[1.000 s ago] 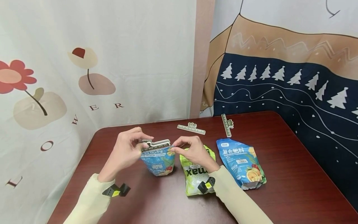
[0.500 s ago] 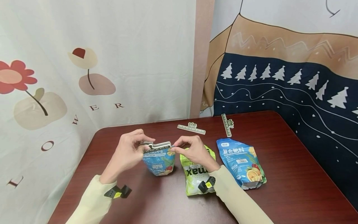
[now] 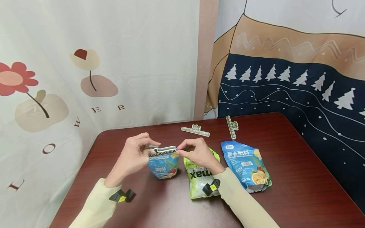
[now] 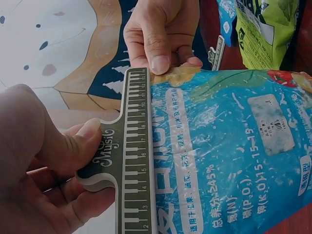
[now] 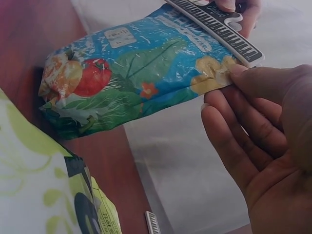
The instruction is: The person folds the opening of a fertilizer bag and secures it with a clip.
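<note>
A blue fertilizer pouch [image 3: 163, 167] with fruit pictures stands upright on the table at centre left. Along its top edge lies a clip [image 4: 135, 161] with a piano-key pattern and the word "Music" on its tab. My left hand [image 3: 134, 155] pinches that tab between thumb and fingers. My right hand [image 3: 198, 154] pinches the pouch's top corner, thumb in front, right at the clip's end; in the right wrist view the pouch corner with its yellow flower [image 5: 209, 73] sits between thumb and fingertips. The pouch's far side is hidden.
A green-and-white bag [image 3: 196, 183] lies under my right forearm, with another blue pouch [image 3: 246, 167] to its right. Two more piano-key clips lie at the back: one crosswise [image 3: 195, 130], one lengthwise [image 3: 232, 127]. Printed curtains hang behind the dark red table [image 3: 296, 177].
My left hand has shifted a little right and down with the clip, which now reaches closer to my right fingertips. The right hand and the other things stay almost where they were.
</note>
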